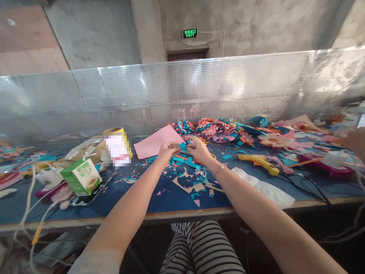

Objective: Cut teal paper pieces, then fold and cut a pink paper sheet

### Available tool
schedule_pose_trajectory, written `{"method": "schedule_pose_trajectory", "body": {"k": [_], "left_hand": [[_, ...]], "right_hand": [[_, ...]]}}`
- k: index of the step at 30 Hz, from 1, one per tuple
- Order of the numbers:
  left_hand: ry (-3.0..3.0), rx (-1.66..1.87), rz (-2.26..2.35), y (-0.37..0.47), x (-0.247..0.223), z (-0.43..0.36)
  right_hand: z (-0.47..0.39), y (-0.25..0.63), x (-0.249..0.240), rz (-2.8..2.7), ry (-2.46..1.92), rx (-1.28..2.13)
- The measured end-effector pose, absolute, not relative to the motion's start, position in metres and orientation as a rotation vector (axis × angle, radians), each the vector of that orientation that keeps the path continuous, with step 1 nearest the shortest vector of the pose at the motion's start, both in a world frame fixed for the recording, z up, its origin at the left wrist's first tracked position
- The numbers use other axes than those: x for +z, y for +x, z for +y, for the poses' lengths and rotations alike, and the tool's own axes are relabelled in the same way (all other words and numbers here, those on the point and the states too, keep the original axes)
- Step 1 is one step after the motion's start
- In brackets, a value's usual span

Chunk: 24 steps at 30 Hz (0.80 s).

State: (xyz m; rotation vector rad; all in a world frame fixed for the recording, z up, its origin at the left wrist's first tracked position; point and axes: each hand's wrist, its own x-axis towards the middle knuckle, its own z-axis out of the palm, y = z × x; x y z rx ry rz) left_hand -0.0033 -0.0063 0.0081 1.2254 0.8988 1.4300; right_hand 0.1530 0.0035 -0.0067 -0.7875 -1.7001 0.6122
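Both hands meet over the middle of the blue table [168,203]. My left hand [167,153] pinches the left side of a small blue paper piece [182,145]. At the piece's other side, my right hand [199,149] has its fingers closed on it, with a thin bracelet at the wrist. Behind my left hand lies a pink paper sheet [156,144]. Blue and orange paper strips [186,161] are spread beneath my hands. A yellow loop [213,156] shows partly beside my right hand; what it belongs to is hidden.
Paper flowers [216,129] are heaped against the perforated metal screen [159,95]. A yellow glue gun [259,161] and crumpled white plastic [268,188] lie rightward. Leftward stand a green box [81,177] and a tape roll [114,146]. Another person's hand [356,140] shows at far right.
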Motion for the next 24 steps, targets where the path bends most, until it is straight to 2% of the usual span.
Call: {"method": "schedule_pose_trajectory", "body": {"k": [8,24], "left_hand": [[1.260,1.517,0.952,-0.0040,0.0071,-0.0031],[1.326,1.449,0.946,-0.0015,0.0040,-0.0028]], "right_hand": [[0.0061,0.1537,-0.0075,-1.603,-0.886,0.675],[0.0024,0.1537,-0.0063,-1.681,-0.896,0.585]]}}
